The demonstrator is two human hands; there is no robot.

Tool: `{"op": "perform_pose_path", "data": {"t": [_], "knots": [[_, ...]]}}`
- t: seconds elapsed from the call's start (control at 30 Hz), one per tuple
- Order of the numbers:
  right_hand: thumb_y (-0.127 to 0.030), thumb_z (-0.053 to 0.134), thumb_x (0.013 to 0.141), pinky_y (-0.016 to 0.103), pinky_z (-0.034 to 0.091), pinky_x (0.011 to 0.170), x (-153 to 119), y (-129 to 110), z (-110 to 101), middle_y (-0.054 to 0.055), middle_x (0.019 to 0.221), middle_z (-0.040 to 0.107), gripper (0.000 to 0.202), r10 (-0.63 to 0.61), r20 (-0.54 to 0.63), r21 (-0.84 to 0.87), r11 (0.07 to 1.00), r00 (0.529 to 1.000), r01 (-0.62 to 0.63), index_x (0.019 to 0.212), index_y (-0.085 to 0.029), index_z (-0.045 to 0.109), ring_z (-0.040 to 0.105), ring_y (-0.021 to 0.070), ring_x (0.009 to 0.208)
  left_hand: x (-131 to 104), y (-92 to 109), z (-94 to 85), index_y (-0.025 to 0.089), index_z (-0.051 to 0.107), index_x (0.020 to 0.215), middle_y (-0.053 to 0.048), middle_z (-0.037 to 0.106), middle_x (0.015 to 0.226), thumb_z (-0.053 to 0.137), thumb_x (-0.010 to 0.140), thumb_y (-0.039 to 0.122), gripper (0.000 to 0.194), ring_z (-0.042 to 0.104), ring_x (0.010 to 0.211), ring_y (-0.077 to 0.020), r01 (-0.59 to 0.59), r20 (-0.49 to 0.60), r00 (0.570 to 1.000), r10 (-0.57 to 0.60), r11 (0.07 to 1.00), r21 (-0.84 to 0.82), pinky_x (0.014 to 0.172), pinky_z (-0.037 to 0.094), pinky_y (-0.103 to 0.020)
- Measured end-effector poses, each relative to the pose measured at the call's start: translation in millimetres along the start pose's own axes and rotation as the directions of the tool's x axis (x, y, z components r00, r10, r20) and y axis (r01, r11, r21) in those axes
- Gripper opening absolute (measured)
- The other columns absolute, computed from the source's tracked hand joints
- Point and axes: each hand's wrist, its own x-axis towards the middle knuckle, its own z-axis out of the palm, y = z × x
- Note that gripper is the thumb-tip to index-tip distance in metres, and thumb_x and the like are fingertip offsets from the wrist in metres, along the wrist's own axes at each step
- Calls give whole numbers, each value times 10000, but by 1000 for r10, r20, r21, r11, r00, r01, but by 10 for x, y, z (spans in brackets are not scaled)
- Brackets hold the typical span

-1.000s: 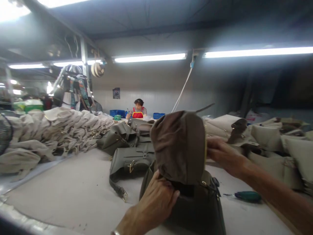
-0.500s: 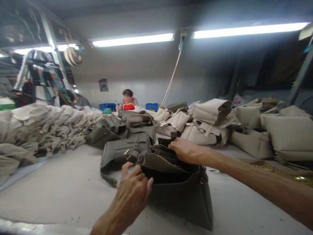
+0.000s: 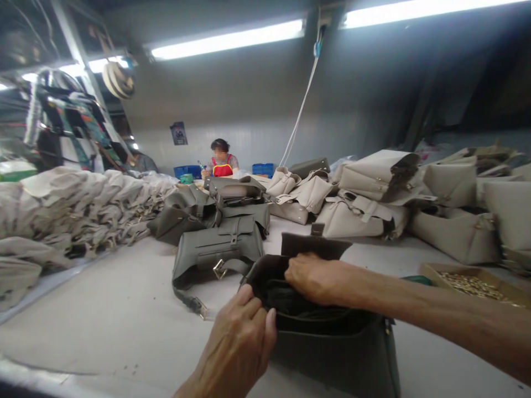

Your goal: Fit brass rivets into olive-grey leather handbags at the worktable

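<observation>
A dark grey-green bag stands open on the pale table, its flap folded back behind the opening. My left hand grips the bag's near left rim, fingers closed over the edge. Inside the mouth, my right hand is curled at the dark lining; its fingertips are partly hidden, and what they hold cannot be made out. Just behind my left hand lies a finished-looking dark bag with a strap and a gold buckle.
Beige fabric pieces are heaped at the left. Beige bags are piled at the back and right. A box of small gold metal parts sits at the right. A person in a red apron is at the far side.
The bag's mouth has opened wider and its zipped edge no longer shows. My right hand has moved down into it from the back edge. The view has shifted slightly.
</observation>
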Motion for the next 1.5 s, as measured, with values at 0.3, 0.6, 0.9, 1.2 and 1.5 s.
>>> {"op": "perform_pose_path", "data": {"t": [0.3,0.6,0.9,1.2,1.5], "knots": [[3,457,793,297,438,828,-236,337,90,149,1001,667,263,-215,4,-157,964,977,213,927,-82,667,605,226,914,-1,-182,-80,180,473,787,-19,541,760,435,903,126,133,557,619,-139,159,-120,981,-154,987,33,543,465,-257],[-155,411,934,274,407,802,-521,535,29,74,938,655,210,-231,-113,50,970,966,237,1027,-115,595,566,168,834,9,-251,-101,189,523,1013,-30,613,921,485,910,414,251,611,625,-125,280,-121,954,-274,959,35,585,508,-238],[-94,454,872,218,375,679,-632,415,-71,-9,718,542,124,-346,-178,156,914,921,373,824,-154,552,487,116,693,125,-146,-351,216,598,1096,-36,651,1079,336,923,510,430,639,958,-194,393,27,920,-392,916,-83,764,542,-287],[-373,551,873,278,432,747,-560,339,72,83,963,618,333,-142,66,113,985,988,134,1067,-111,620,581,194,865,45,-238,-146,183,651,925,-57,686,918,256,960,439,472,676,688,-194,241,55,967,-251,960,145,563,514,-295],[-347,675,788,230,468,719,-430,320,63,55,1039,642,397,-37,252,28,999,967,30,1126,-144,632,623,185,904,-9,-234,-157,218,636,960,-23,736,936,267,958,492,460,708,747,-205,251,36,964,-262,950,184,594,521,-284]]}}
